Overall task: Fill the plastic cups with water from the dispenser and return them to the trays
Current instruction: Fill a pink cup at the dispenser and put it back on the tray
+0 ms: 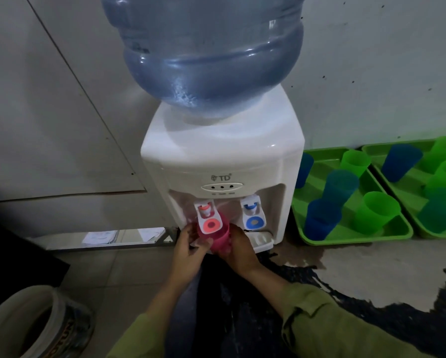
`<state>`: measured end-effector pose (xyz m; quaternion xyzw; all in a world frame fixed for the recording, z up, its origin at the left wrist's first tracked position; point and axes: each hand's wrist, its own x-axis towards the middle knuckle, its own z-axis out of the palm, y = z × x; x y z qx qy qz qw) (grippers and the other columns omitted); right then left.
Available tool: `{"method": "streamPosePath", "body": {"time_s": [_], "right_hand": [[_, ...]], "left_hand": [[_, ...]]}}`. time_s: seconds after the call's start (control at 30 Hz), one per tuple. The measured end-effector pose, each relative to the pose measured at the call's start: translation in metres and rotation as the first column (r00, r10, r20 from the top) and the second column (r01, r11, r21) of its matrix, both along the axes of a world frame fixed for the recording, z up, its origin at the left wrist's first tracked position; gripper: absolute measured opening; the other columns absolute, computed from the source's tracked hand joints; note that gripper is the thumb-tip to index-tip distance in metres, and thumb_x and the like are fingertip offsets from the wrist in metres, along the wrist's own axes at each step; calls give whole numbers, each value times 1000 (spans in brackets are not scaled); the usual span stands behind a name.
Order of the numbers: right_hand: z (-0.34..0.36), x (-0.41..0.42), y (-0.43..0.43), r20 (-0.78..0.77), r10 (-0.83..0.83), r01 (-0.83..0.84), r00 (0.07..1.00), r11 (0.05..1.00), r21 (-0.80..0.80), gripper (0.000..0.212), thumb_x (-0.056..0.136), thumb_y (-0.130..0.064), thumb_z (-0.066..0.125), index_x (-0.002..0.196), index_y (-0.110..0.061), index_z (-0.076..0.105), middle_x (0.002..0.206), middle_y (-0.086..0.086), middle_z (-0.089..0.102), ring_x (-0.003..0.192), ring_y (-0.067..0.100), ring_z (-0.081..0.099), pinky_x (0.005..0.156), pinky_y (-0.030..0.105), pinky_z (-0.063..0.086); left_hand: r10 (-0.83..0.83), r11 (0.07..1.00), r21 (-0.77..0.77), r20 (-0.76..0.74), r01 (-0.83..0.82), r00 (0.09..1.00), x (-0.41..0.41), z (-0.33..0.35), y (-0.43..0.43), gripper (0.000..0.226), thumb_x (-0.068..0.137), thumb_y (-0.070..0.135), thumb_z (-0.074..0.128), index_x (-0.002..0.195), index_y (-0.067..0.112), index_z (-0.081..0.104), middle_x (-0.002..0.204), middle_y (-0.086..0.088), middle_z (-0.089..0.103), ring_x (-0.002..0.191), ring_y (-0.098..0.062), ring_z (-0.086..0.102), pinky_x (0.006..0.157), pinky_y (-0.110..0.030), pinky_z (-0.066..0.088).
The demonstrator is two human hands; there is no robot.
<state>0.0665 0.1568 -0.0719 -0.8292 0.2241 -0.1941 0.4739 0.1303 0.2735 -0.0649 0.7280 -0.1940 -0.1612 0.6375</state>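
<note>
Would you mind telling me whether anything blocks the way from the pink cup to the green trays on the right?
The dispenser's white body stands between the pink cup, held in both hands under the red tap, and the nearest green tray, so the cup must come forward around it.

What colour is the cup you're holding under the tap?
Pink. The cup shows in the head view, held by both hands under the red tap.

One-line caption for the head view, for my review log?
Both hands, left hand and right hand, hold a pink cup under the dispenser's red tap; green trays alongside.
</note>
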Motion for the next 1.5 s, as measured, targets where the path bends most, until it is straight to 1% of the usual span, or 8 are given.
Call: {"method": "streamPosePath", "body": {"time_s": [0.17, 0.3, 0.53, 0.83, 1.03, 1.2, 1.37, 1.5], "right_hand": [[-3, -16, -5, -159, 69, -84, 985, 992, -91, 35, 87, -10, 57, 122, -9, 52, 119, 8, 61, 109, 20, 58, 97, 33, 48], [0, -33, -8, -125, -20, 13, 992, 998, -61, 25, 88, -18, 58, 112, -15, 56, 94, -1, 63, 75, 4, 55, 64, 0, 39], [42, -23, -11, -22, -16, 13, 1000, 992, -122, 19, 92, -28, 54, 104, -15, 62, 77, 0, 67, 67, 9, 61, 61, 18, 42], [72, -2, -13, -244, 54, -98, 968, 981, -170, 21, 91, -27, 54, 89, -8, 63, 92, 9, 69, 77, 15, 59, 58, 21, 36], [98, -18, -3, -212, 91, -72, 973, 993, 97, 18, 85, -23, 57, 72, -11, 60, 65, 6, 64, 50, 14, 57, 54, 26, 50], [128, -22, -4, -80, 25, 5, 997, 935, 354, 26, 88, -19, 53, 72, -3, 66, 49, 2, 59, 32, 9, 50, 37, 14, 36], [130, -49, -15, 123, -126, 139, 984, 985, -102, 20, 91, -23, 55, 80, -10, 64, 66, -3, 61, 51, 7, 53, 54, 17, 40], [146, -68, -35, 514, -130, 385, 848, 817, -429, 10, 88, -14, 57, 86, -4, 60, 79, 8, 59, 72, 18, 52, 67, 22, 39]], "left_hand": [[-55, 993, 105, 35, 51, 998, 4, -6, -2, 62, 66, 29, 81, 114, 46, 46, 116, 20, 59, 101, 5, 59, 73, -10, 49], [-31, 997, 78, 89, 24, 996, 4, -11, -14, 75, 57, 24, 89, 117, 34, 45, 115, 8, 61, 102, 1, 62, 79, -15, 51], [54, 992, 101, 172, -72, 984, 8, -14, -20, 68, 54, 9, 88, 108, 23, 48, 96, 11, 64, 85, 10, 62, 66, -5, 46], [38, 993, 104, 158, -55, 987, 11, -14, -14, 64, 57, 12, 85, 104, 38, 51, 96, 18, 65, 88, 5, 64, 67, -7, 48], [15, 999, 34, 204, -22, 979, 2, 2, -15, 48, 56, 26, 80, 95, 46, 61, 86, 22, 70, 81, 9, 63, 67, -5, 46], [-1, 1000, -4, 142, 2, 990, 5, -2, -16, 57, 65, -4, 81, 115, 4, 56, 100, -4, 69, 85, -3, 66, 73, -16, 51], [16, 992, 118, 154, -34, 988, 7, -2, -15, 76, 56, 17, 88, 122, 13, 51, 110, -1, 65, 95, -7, 62, 83, -18, 49], [45, 966, 244, 183, -90, 982, 10, -2, -16, 76, 53, 22, 89, 121, 19, 53, 101, 8, 64, 84, -3, 60, 68, -3, 40]]}}
